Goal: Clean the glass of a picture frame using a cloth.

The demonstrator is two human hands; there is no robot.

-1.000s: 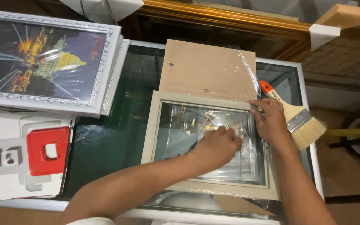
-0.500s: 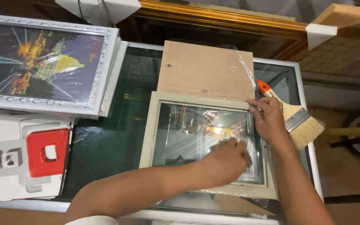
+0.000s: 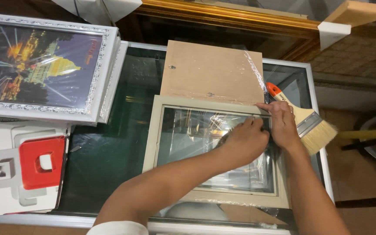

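Note:
A cream picture frame (image 3: 151, 143) with a reflective glass pane (image 3: 188, 135) lies flat on the green glass table (image 3: 105, 156). My left hand (image 3: 244, 140) reaches across from the lower left and presses on the pane near its upper right corner, fingers curled; what is under it is hidden. My right hand (image 3: 282, 124) pinches the frame's upper right corner, touching the left hand. A brown backing board (image 3: 209, 72) with clear plastic film lies just behind the frame.
A wide paintbrush (image 3: 307, 126) with an orange handle lies right of my right hand at the table's edge. A silver-framed night city picture (image 3: 44, 69) is stacked at the far left, above a white and red box (image 3: 27, 167). A gold frame (image 3: 223, 15) runs along the back.
My left hand has slid over the pane from its middle, down to the right, then up to the upper right corner beside the right hand. The right hand stayed at that corner.

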